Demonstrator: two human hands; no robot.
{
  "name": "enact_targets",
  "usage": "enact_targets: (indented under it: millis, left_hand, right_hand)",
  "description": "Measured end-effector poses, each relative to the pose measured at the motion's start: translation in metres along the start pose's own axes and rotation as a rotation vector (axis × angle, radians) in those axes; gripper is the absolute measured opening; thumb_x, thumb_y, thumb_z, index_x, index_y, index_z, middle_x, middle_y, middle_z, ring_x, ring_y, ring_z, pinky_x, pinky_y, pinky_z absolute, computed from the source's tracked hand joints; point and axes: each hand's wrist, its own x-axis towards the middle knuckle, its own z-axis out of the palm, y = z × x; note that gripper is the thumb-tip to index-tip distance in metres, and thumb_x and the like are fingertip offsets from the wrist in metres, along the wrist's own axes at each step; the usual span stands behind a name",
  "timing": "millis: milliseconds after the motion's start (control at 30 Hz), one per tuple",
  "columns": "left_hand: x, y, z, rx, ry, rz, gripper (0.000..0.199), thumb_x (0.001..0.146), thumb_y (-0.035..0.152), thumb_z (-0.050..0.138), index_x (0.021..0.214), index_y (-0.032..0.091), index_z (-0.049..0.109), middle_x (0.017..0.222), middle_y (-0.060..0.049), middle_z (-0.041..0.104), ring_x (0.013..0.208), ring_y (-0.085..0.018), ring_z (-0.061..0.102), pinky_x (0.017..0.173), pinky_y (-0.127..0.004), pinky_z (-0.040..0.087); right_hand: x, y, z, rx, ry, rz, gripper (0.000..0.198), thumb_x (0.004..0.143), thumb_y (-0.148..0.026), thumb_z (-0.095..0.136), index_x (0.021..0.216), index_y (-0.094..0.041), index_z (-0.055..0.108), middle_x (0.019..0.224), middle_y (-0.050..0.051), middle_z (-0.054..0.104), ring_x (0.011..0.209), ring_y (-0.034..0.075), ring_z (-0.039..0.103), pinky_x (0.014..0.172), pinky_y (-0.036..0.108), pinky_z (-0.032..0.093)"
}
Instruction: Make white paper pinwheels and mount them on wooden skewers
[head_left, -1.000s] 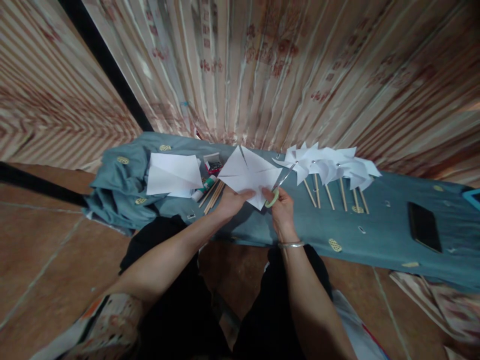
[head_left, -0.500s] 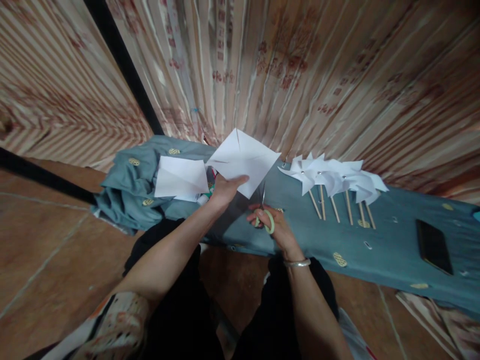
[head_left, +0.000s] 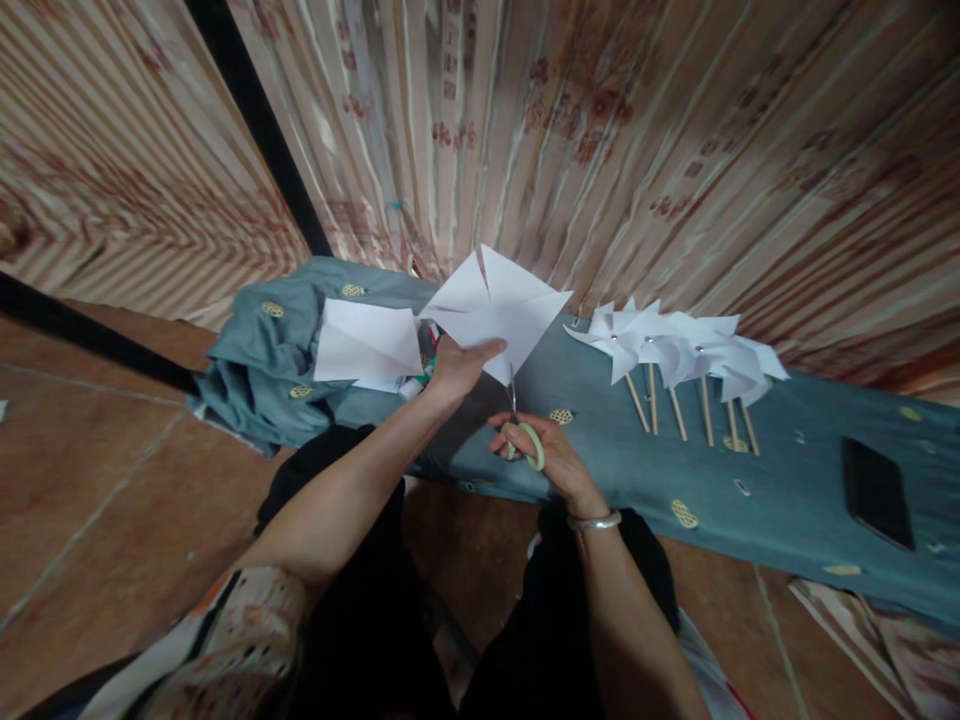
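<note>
My left hand (head_left: 463,365) grips a square sheet of white paper (head_left: 504,312) near its lower edge, thumb on top. Slits run inward from the sheet's far and left corners. Green-handled scissors (head_left: 534,447) are in my right hand (head_left: 551,452), fingers through the loops. Their blades point away from me and meet the sheet's near corner; whether they have cut into it I cannot make out. Left of the sheet lies a stack of white paper (head_left: 367,342). To the right, several white paper pinwheels (head_left: 675,350) on wooden sticks lie overlapping in a row.
Everything lies on a narrow bench with a teal cloth (head_left: 622,480), bunched up at its left end. A dark phone (head_left: 877,492) rests at the right. Behind hangs a patterned curtain (head_left: 600,150), crossed at left by a black pole (head_left: 259,130).
The scissors' blades have moved left and now reach the sheet's near corner; before, they were just right of it. The slit at the far corner looks wider. The camera view has shifted slightly.
</note>
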Motion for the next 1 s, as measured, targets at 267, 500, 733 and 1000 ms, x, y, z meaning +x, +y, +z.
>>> enact_targets:
  millis: [267, 500, 733, 1000]
  left_hand:
    - [-0.002, -0.005, 0.002, 0.013, -0.032, 0.027, 0.031, 0.056, 0.02, 0.081, 0.084, 0.013, 0.07, 0.087, -0.006, 0.074, 0.087, -0.024, 0.069, 0.089, -0.037, 0.054]
    - [-0.003, -0.008, 0.003, 0.036, -0.06, 0.041, 0.032, 0.059, 0.022, 0.081, 0.088, 0.012, 0.07, 0.087, -0.007, 0.074, 0.091, -0.025, 0.069, 0.088, -0.037, 0.054]
    - [-0.002, -0.013, 0.002, 0.054, -0.046, 0.057, 0.034, 0.058, 0.024, 0.081, 0.088, 0.012, 0.068, 0.087, -0.007, 0.074, 0.085, -0.024, 0.069, 0.086, -0.038, 0.055]
    - [0.0, -0.015, 0.002, 0.056, -0.059, 0.072, 0.026, 0.058, 0.025, 0.08, 0.078, 0.014, 0.067, 0.08, -0.005, 0.072, 0.077, -0.021, 0.067, 0.08, -0.036, 0.055]
  right_hand:
    - [0.002, 0.001, 0.0, -0.01, 0.005, -0.008, 0.05, 0.068, -0.063, 0.074, 0.093, -0.02, 0.074, 0.069, 0.002, 0.071, 0.058, 0.012, 0.06, 0.056, 0.025, 0.045]
    - [0.002, 0.002, 0.001, -0.011, 0.013, -0.014, 0.052, 0.068, -0.065, 0.073, 0.093, -0.019, 0.073, 0.069, 0.001, 0.071, 0.059, 0.012, 0.06, 0.058, 0.024, 0.046]
    - [0.003, 0.003, 0.0, -0.028, 0.005, -0.008, 0.052, 0.069, -0.065, 0.073, 0.095, -0.019, 0.072, 0.07, 0.001, 0.072, 0.061, 0.012, 0.061, 0.059, 0.024, 0.047]
    - [0.004, 0.005, 0.0, -0.018, -0.004, -0.022, 0.052, 0.07, -0.064, 0.073, 0.095, -0.019, 0.071, 0.069, 0.0, 0.07, 0.061, 0.011, 0.059, 0.059, 0.024, 0.046]
